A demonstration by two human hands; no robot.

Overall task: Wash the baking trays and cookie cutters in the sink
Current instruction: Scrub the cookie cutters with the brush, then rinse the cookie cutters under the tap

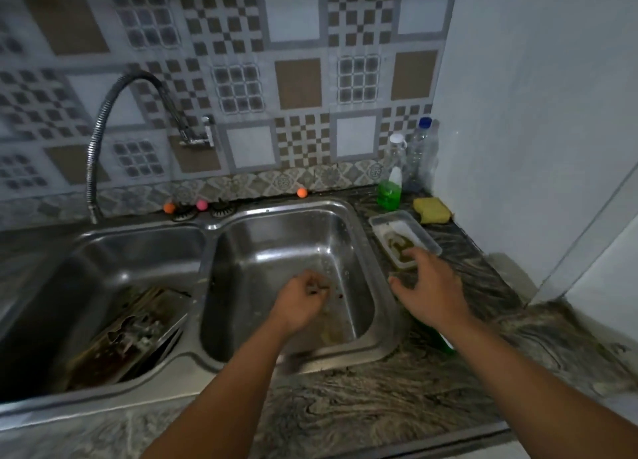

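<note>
Head view gives me the double sink from above: my left hand [303, 303] sits low in the right basin [276, 251], fingers curled around something small and dark that I cannot make out (it may be a cookie cutter, it may be scraps; the blur hides it). My right hand [428, 286] hovers over the counter just beside the basin's rim, fingers spread and relaxed, holding nothing, its fingertips near the plastic container [404, 237] with greenish residue in it. The baking trays [127, 334] lean stacked in the left basin [103, 268], crusted and, I judge, unwashed. The faucet [138, 113] arcs over the left side, well apart from both hands. What worries me: if that right hand reaches on carelessly it could knock the container off the counter edge or tip its residue into the basin. The green soap bottle [390, 189] and sponge [431, 210] stand behind the container, so reaching past it invites a spill. The small thing in my left hand could slip toward the drain, and wet steel will not help my grip. The tilted trays could slide and clatter if jostled.
</note>
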